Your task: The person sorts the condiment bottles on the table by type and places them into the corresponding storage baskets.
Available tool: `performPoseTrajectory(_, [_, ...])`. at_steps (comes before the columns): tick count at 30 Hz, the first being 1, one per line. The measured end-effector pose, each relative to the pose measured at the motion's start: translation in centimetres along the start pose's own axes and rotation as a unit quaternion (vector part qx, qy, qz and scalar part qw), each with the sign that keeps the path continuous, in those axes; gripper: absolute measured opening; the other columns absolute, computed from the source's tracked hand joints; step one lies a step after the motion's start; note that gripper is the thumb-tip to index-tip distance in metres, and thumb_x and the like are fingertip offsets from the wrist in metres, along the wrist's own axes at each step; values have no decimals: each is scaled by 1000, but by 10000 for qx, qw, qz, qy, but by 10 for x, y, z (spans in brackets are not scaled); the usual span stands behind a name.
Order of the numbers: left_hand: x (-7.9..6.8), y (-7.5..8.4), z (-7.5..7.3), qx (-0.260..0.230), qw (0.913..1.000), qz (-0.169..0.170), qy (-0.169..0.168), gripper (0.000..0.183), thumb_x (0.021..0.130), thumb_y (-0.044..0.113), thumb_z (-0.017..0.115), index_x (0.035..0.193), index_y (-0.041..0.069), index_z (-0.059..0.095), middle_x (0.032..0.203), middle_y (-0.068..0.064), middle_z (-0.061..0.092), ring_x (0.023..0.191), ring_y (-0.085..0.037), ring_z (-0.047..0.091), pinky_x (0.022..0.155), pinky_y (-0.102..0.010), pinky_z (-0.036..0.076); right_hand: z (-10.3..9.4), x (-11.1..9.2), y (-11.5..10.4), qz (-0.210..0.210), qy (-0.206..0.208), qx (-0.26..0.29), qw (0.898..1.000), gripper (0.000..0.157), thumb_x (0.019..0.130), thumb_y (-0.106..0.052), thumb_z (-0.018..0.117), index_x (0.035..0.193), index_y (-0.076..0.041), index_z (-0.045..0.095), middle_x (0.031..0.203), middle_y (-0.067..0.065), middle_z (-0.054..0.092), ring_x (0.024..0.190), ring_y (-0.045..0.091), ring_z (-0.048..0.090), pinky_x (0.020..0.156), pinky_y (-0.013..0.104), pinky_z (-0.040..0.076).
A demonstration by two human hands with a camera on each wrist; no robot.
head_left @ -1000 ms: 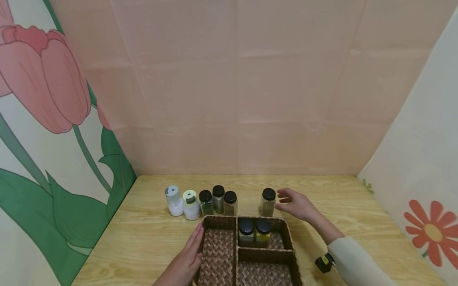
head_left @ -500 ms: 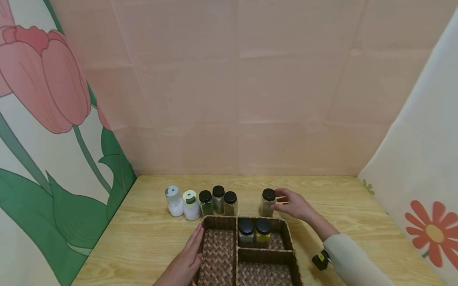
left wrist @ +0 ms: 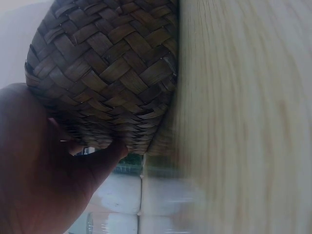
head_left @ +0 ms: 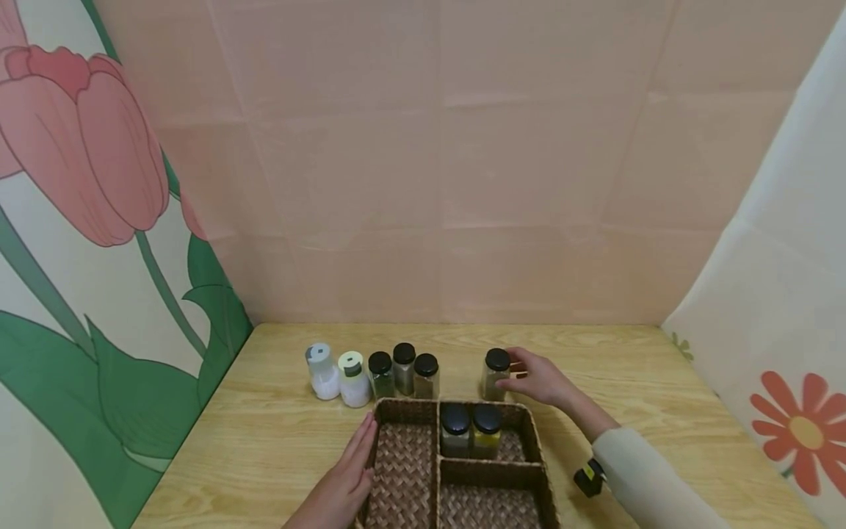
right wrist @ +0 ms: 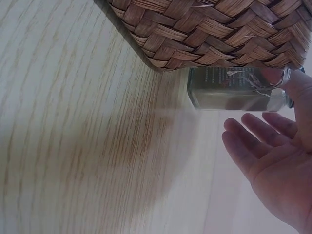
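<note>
A woven brown divided tray (head_left: 438, 441) lies at the table's front. Along its left outer wall my left hand (head_left: 337, 481) rests with fairly straight fingers. Behind the tray's right part stands an upright clear jar (head_left: 494, 382) with a black lid and brownish contents. My right hand (head_left: 542, 378) is at this jar's right side, thumb across its near face. The right wrist view shows the thumb at the jar (right wrist: 229, 90) and the other fingers (right wrist: 243, 139) loosely spread, apart from it. Two black-lidded jars, one greyish (head_left: 455, 433) and one yellow (head_left: 486, 433), stand in the back right compartment.
Left of centre, behind the tray, stand two white bottles, one grey-capped (head_left: 322, 375) and one green-capped (head_left: 354, 382), and three black-lidded jars (head_left: 404, 371). A small black object with a yellow-green mark (head_left: 588, 477) is by my right sleeve. A pink backdrop (head_left: 436, 184) rises behind the table.
My right hand has moved slightly left, from beside the standing jar until its thumb overlaps the jar's front. The jar has not visibly shifted. My left hand stays on the tray's wall.
</note>
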State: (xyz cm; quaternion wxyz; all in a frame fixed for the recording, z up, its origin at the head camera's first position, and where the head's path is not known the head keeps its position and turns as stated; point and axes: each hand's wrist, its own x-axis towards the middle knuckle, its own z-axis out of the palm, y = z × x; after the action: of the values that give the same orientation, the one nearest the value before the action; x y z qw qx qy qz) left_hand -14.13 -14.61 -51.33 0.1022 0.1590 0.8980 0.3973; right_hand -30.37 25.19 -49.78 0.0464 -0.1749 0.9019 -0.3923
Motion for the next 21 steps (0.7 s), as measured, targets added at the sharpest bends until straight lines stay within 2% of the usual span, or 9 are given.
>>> performPoseTrajectory(11, [1,1,0,70,10000,-12,24,68,104,14,44,164,13,12,171,0,0,153,-31,19,118,-61,25,1,2,-5,82,-84,-228,9997,79,91,-38,76,149,2,41,137,26,58,125,45,57,96,56,54])
performPoseTrajectory(16, [1,-2,0,177,9996,172,96,68,104,12,44,164,12,11,171,-1,0,152,-32,21,117,-61,27,1,3,-3,-16,-102,-206,9997,70,91,-36,77,144,-2,48,133,20,62,123,41,60,94,54,55])
performPoseTrajectory(21, [1,-3,1,92,9999,55,56,67,105,13,43,164,13,11,171,4,-1,153,-29,21,117,-60,26,3,4,1,-85,-109,-163,9998,65,91,-36,76,142,-5,51,132,18,63,123,41,60,95,54,55])
